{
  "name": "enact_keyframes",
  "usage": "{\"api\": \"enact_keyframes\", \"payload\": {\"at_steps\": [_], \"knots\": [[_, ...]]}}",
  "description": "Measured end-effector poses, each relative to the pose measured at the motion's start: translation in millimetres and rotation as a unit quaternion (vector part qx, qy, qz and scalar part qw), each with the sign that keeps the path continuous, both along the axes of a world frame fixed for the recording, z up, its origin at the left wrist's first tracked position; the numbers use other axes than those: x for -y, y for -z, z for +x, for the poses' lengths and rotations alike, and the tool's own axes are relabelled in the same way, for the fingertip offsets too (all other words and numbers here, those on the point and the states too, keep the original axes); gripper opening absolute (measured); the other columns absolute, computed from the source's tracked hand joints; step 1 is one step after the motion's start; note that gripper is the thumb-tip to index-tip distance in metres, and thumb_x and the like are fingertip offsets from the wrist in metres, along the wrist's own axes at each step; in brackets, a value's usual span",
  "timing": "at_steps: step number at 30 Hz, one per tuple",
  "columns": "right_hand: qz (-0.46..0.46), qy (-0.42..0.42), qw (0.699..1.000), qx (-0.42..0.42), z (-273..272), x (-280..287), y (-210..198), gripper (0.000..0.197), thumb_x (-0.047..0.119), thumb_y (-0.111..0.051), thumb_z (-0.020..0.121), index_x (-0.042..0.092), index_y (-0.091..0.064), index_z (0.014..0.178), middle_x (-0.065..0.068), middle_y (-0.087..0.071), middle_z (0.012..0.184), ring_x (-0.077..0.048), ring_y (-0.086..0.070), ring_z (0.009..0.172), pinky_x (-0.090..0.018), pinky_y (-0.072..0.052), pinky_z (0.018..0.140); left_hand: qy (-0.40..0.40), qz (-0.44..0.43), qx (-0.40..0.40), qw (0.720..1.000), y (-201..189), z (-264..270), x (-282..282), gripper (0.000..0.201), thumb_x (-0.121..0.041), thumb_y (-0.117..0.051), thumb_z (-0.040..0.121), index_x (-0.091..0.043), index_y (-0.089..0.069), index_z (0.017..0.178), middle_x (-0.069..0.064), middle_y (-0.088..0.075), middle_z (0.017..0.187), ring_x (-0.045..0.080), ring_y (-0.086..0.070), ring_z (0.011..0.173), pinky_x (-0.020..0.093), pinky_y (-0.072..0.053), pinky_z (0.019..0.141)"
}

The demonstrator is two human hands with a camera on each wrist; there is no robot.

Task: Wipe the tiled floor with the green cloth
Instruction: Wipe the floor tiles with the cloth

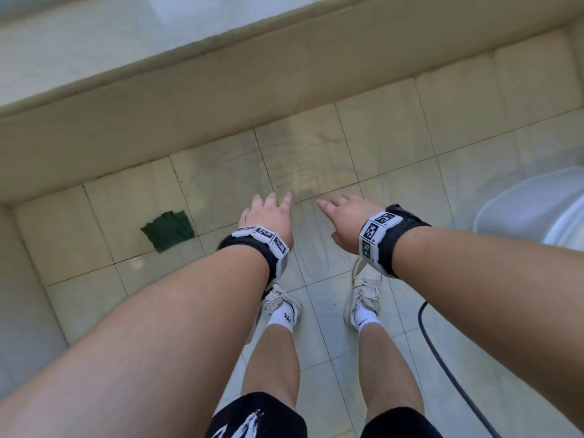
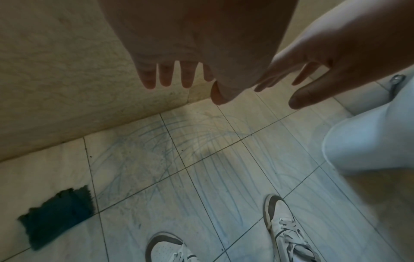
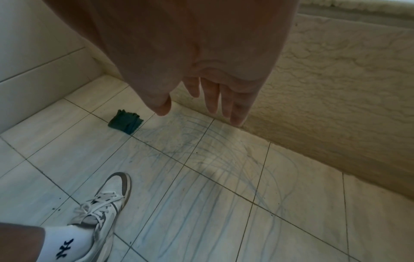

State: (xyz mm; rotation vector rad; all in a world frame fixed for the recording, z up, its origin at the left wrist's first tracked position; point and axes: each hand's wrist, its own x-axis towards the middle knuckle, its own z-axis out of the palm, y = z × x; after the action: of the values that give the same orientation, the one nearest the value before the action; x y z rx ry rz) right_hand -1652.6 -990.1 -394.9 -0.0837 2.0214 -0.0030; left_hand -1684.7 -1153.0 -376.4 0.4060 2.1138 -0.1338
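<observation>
A dark green cloth (image 1: 167, 230) lies flat on the pale tiled floor (image 1: 319, 153) near the left corner, with nothing touching it. The left wrist view has the cloth (image 2: 58, 216) at its lower left, and in the right wrist view the cloth (image 3: 125, 122) sits by the corner. My left hand (image 1: 268, 213) hangs in the air to the right of the cloth, fingers straight and empty. My right hand (image 1: 339, 216) hovers beside it, fingers spread, holding nothing. Faint blue streaks (image 3: 201, 177) mark the tiles in front of my shoes.
A beige wall base (image 1: 221, 90) runs along the far side of the floor. A white rounded fixture (image 1: 537, 210) stands at the right. A black cable (image 1: 442, 358) trails over the tiles by my right leg. My white sneakers (image 1: 281, 308) stand on the floor.
</observation>
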Motion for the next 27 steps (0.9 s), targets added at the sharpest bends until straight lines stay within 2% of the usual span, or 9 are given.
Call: {"api": "enact_keyframes", "payload": {"at_steps": [8, 16, 21, 27], "knots": [[-0.010, -0.030, 0.999, -0.018, 26, -66, -3, 0.092, 0.019, -0.063, 0.093, 0.029, 0.001, 0.159, -0.002, -0.018, 0.164, -0.027, -0.016, 0.151, -0.051, -0.037, 0.113, -0.026, -0.012, -0.002, 1.000, -4, 36, -60, 0.085, -0.012, -0.050, 0.090, -0.026, -0.002, 0.158, 0.005, -0.010, 0.164, 0.031, -0.010, 0.149, 0.048, -0.028, 0.114], [-0.017, -0.082, 0.996, -0.021, 26, -100, -11, 0.093, 0.015, -0.062, 0.095, 0.030, 0.005, 0.159, -0.003, -0.012, 0.166, -0.025, -0.008, 0.153, -0.050, -0.031, 0.117, -0.147, -0.012, 0.022, 0.989, -7, 67, -112, 0.084, -0.012, -0.050, 0.091, -0.028, -0.001, 0.158, 0.002, -0.009, 0.165, 0.028, -0.010, 0.150, 0.048, -0.028, 0.114], [-0.031, -0.102, 0.994, -0.027, 32, -88, 1, 0.089, 0.015, -0.058, 0.096, 0.030, 0.003, 0.159, -0.002, -0.011, 0.166, -0.025, -0.009, 0.153, -0.051, -0.033, 0.115, -0.170, -0.006, 0.017, 0.985, 1, 81, -99, 0.085, -0.011, -0.050, 0.090, -0.028, -0.002, 0.158, 0.002, -0.010, 0.164, 0.028, -0.011, 0.149, 0.047, -0.028, 0.113], [-0.036, -0.107, 0.993, -0.025, 30, -52, 4, 0.082, 0.016, -0.052, 0.098, 0.029, 0.001, 0.159, -0.002, -0.013, 0.166, -0.024, -0.012, 0.152, -0.051, -0.032, 0.116, -0.189, -0.008, 0.005, 0.982, 8, 84, -52, 0.085, -0.009, -0.050, 0.089, -0.027, -0.004, 0.158, 0.003, -0.011, 0.164, 0.030, -0.011, 0.149, 0.046, -0.027, 0.114]]}}
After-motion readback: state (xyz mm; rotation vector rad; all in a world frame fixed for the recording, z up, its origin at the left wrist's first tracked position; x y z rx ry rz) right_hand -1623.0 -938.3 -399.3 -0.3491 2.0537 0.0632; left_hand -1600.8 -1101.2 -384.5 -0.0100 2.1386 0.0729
